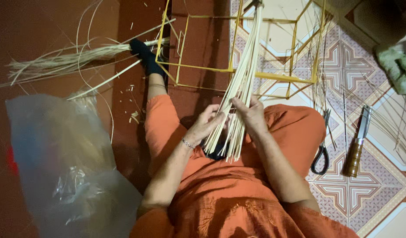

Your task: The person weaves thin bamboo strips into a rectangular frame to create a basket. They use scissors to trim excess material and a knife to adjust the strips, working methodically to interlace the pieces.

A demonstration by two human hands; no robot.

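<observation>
A bundle of thin pale bamboo strips (245,70) runs from my lap up toward a yellow wire-like frame (238,70) standing on the floor in front of me. My left hand (206,124) pinches strips at the left side of the bundle. Gripping the same bundle from the right is my right hand (251,115). Both hands sit just above my orange-clad lap, and the strips' lower ends fan out below them.
Black-handled scissors (322,156) and a wooden-handled knife (357,147) lie on the patterned tile at right. A clear plastic bag (62,163) sits at left, with loose strips (57,61) beyond it. A green cloth (399,66) lies at far right.
</observation>
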